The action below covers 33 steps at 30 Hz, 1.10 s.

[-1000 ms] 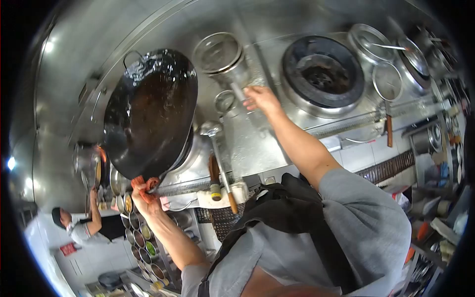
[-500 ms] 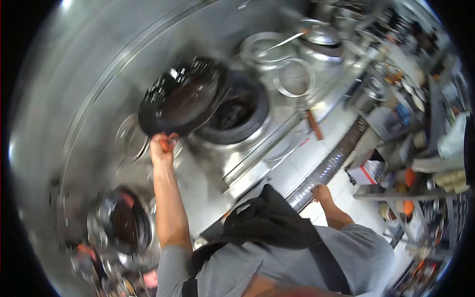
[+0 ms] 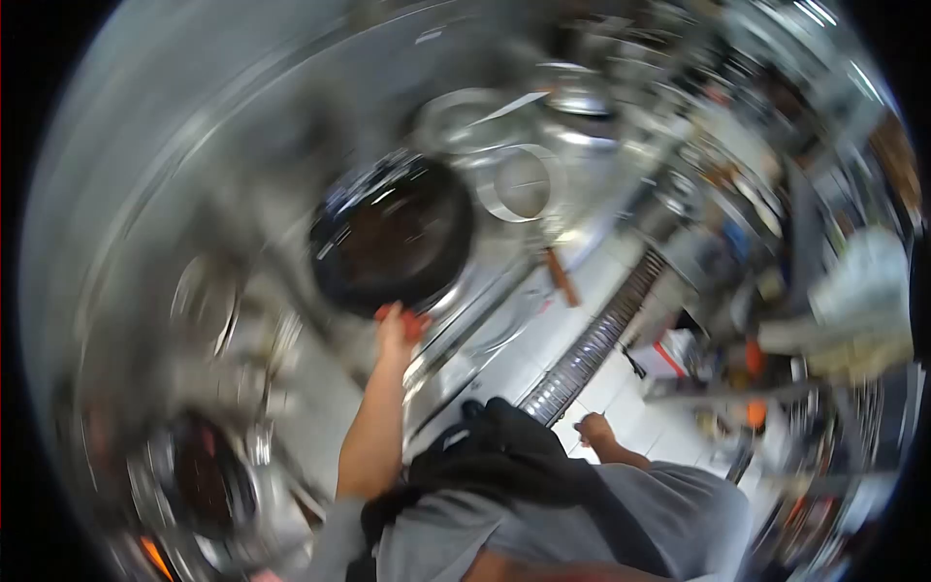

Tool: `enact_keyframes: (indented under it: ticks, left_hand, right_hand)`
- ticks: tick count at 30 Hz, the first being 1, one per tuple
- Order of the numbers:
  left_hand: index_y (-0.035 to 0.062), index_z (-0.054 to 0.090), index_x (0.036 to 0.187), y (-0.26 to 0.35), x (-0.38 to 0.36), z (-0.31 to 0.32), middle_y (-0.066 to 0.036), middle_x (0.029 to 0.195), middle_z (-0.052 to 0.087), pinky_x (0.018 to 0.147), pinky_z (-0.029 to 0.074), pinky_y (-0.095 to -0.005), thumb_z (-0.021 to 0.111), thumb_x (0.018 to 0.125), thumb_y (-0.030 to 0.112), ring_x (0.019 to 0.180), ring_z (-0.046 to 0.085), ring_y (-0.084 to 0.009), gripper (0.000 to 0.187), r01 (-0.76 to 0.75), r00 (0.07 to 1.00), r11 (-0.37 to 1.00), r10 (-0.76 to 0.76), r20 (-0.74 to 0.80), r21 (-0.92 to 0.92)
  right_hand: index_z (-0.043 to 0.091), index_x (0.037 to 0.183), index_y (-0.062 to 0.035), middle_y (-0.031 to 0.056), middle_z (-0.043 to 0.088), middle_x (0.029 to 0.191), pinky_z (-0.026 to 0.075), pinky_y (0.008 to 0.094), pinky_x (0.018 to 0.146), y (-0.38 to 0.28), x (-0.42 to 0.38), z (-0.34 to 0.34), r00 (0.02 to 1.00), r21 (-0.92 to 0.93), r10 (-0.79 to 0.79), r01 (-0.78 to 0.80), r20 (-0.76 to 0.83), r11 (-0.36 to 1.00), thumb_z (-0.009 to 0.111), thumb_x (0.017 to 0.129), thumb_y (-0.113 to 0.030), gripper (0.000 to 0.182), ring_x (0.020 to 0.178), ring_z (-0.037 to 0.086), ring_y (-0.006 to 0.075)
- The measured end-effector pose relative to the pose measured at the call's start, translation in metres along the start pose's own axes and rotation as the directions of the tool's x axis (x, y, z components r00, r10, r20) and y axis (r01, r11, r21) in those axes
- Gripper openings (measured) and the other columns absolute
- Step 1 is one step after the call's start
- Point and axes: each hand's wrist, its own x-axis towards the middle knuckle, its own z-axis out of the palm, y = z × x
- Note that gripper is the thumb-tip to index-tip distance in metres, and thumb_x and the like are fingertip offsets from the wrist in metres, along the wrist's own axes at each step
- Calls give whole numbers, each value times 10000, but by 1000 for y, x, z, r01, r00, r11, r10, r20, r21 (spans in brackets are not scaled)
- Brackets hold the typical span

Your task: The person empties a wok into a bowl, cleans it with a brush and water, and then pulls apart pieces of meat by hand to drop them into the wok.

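A black wok (image 3: 393, 238) covers the stove burner that lies beneath it; motion blur hides whether it rests there. My left hand (image 3: 395, 328) is closed around the wok's near edge, with a reddish cloth or grip (image 3: 415, 325) at the fingers. The wok's inside looks dark and shiny. My right hand (image 3: 593, 429) hangs low above the tiled floor, away from the stove, its fingers curled with nothing visible in them. Right of the wok lies a round strainer (image 3: 487, 189) with a wooden handle (image 3: 561, 276).
Behind the strainer stand a metal pot (image 3: 465, 121) and a lidded pot (image 3: 574, 92). Another dark wok (image 3: 206, 475) sits at lower left, near an orange glow. A floor drain grate (image 3: 592, 349) runs alongside the stove. Shelves with containers (image 3: 752, 388) stand at right.
My left hand has moved the wok rightward, from beside the burner to over it. The whole view has shifted, so the strainer appears further left. My right hand stays low.
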Motion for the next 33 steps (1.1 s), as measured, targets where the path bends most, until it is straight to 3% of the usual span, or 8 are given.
enact_keyframes:
  ticks: [1, 2, 3, 5, 11, 16, 24, 33]
  left_hand:
    - [98, 394, 1079, 2, -3, -5, -167, 990, 575, 539, 527, -402, 487, 939, 246, 735, 644, -312, 225, 23, 1000, 1000, -23, -13, 1]
    - [79, 454, 1051, 5, -4, -16, -161, 932, 600, 627, 569, -433, 493, 940, 201, 724, 662, -309, 170, -36, 999, 987, 42, -32, 157]
    - [87, 485, 1057, 6, -7, -38, -114, 817, 614, 560, 545, -376, 522, 927, 233, 666, 662, -268, 199, 87, 996, 981, -86, -13, 174]
    - [63, 519, 1075, 7, -43, -64, -97, 869, 633, 602, 529, -342, 580, 886, 256, 732, 647, -210, 277, -76, 980, 901, 147, -135, 427]
    - [11, 515, 1173, 33, -241, -168, -82, 1026, 615, 858, 459, -303, 648, 826, 102, 967, 578, -166, 382, -284, 950, 915, 309, -45, 287]
    - [-3, 552, 1105, 22, -388, -270, -80, 980, 617, 827, 470, -284, 678, 799, 90, 918, 588, -164, 344, -301, 902, 942, 332, -277, 149]
    - [13, 513, 1171, 4, -544, -469, -70, 1013, 608, 816, 486, -324, 613, 816, 48, 912, 593, -175, 371, -545, 475, 818, 480, -737, 182]
    - [-29, 504, 1173, 142, -530, -614, -159, 987, 616, 692, 510, -331, 471, 946, 392, 797, 622, -225, 480, -401, 567, 898, 400, -720, 183]
  right_hand:
    - [672, 847, 18, 184, 643, 632, 551, 375, 577, -13, 25, -5, 879, -321, -476, 463, 42, 826, 603, 810, -232, 262, 578, 661, 278]
    - [652, 875, 25, 158, 629, 621, 527, 343, 508, -44, 42, -21, 971, 260, -223, 195, 84, 946, 605, 835, -229, 261, 514, 631, 242]
    - [631, 903, 31, 132, 615, 610, 504, 311, 439, -87, 49, -45, 948, 658, 34, -244, 315, 712, 606, 861, -226, 262, 451, 601, 207]
    - [629, 968, 40, 101, 601, 593, 474, 274, 416, -144, 65, -81, 925, 595, -118, -131, 361, 793, 563, 895, -236, 293, 458, 589, 169]
    - [672, 916, 11, 105, 640, 612, 492, 273, 431, -246, 66, -92, 838, 150, -391, 362, 381, 920, 594, 865, -212, 241, 461, 602, 147]
    - [678, 928, 19, 117, 644, 615, 494, 297, 511, -315, 26, -68, 772, 116, -427, 426, 471, 898, 586, 845, -217, 267, 522, 624, 172]
    - [675, 904, 14, 106, 641, 597, 498, 305, 453, -405, -28, 80, 677, 82, -472, 523, 565, 848, 617, 858, -218, 243, 462, 614, 171]
    - [634, 1040, 54, 130, 642, 639, 497, 288, 429, -484, -140, 101, 701, 191, -511, 486, 498, 853, 567, 890, -220, 319, 463, 609, 168]
